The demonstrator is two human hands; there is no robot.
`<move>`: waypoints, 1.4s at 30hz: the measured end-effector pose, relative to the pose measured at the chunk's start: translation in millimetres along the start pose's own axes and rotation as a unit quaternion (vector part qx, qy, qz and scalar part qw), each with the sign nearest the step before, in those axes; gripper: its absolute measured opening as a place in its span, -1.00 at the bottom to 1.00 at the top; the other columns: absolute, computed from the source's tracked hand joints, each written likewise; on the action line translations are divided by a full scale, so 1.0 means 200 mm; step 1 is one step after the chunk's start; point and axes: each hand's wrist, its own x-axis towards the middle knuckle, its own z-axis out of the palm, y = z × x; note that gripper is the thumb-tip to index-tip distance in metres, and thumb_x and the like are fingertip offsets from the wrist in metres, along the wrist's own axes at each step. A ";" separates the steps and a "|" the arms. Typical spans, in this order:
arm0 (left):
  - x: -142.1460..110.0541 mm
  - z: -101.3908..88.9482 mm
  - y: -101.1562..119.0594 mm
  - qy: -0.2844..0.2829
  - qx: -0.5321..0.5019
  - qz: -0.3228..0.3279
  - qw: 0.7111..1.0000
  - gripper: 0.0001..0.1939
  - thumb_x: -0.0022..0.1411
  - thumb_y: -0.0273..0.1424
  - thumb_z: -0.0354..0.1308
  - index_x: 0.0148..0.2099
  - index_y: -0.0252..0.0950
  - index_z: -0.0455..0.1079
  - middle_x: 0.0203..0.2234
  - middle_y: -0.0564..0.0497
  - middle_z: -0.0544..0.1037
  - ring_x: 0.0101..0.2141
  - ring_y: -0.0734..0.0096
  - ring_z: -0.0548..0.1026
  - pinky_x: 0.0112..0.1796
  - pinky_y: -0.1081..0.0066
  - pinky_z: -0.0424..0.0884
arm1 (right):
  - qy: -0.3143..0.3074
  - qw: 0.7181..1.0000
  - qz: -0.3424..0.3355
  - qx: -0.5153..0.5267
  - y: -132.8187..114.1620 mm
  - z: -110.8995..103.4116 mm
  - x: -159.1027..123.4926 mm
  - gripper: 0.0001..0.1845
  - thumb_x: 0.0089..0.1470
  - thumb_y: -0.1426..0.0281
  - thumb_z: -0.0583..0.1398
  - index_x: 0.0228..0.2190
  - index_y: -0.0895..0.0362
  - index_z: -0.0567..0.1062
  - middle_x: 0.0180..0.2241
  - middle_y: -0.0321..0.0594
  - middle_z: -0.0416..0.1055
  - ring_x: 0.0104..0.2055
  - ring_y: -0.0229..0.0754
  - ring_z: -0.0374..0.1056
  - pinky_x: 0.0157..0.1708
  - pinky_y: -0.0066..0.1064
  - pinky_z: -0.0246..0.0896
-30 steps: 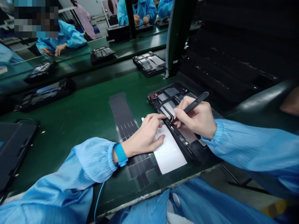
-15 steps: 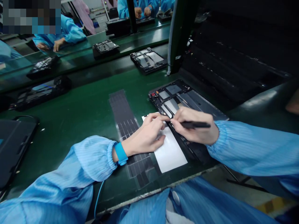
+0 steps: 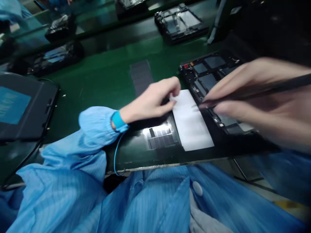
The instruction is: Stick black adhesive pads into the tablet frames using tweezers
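Note:
My left hand (image 3: 156, 98), with a blue wrist strap (image 3: 119, 120), has its fingers and thumb curled at the upper left edge of a white paper sheet (image 3: 193, 126). The right hand (image 3: 257, 100), large and smeared by motion, holds black tweezers (image 3: 274, 88) with the tips pointing left, over the sheet's right edge. Partly behind that hand lies an opened tablet-like device (image 3: 206, 77), with dark panels and a red part at its corner. A clear strip of dark rectangular pieces (image 3: 161, 140) runs under my left hand.
On the left stands a dark case (image 3: 36, 106) with a blue label and a cable. Another opened device (image 3: 179, 21) sits at the back, with more dark units (image 3: 55, 56) at the upper left. The green table's front edge (image 3: 155, 166) is near my body.
The view has tilted down and shifted left. My hands have moved apart: the right one with the tweezers has come rightward and closer, while the left one has curled at the sheet's edge.

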 end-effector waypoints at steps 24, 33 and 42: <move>-0.09 -0.09 -0.15 -0.236 -0.048 -0.100 0.965 -0.74 -0.17 -0.42 0.26 -0.35 -0.30 0.33 -0.44 0.06 0.40 -0.41 0.37 0.37 -0.41 0.46 0.22 | -0.064 0.996 0.032 0.056 0.05 0.49 0.22 -0.84 -0.01 0.34 0.20 -0.50 0.18 0.40 -0.44 -0.22 0.40 -0.38 -0.23 0.36 -0.40 -0.41 0.26; -0.10 -0.08 -0.16 -0.238 -0.053 -0.081 0.967 -0.77 -0.11 -0.39 0.20 -0.32 -0.30 0.30 -0.38 0.04 0.42 -0.37 0.37 0.39 -0.39 0.47 0.25 | -0.059 0.997 0.008 0.041 0.06 0.52 0.22 -0.90 -0.03 0.39 0.22 -0.48 0.19 0.44 -0.43 -0.24 0.42 -0.36 -0.23 0.37 -0.34 -0.41 0.28; -0.08 -0.17 -0.09 -0.219 0.008 -0.115 0.969 -0.80 0.05 -0.27 0.12 -0.37 -0.31 0.30 -0.52 0.09 0.38 -0.50 0.50 0.33 -0.49 0.52 0.21 | 0.107 0.993 -0.032 -0.040 -0.04 0.09 0.29 -0.76 0.01 0.27 0.19 -0.43 0.23 0.40 -0.48 -0.32 0.39 -0.43 -0.36 0.36 -0.45 -0.55 0.26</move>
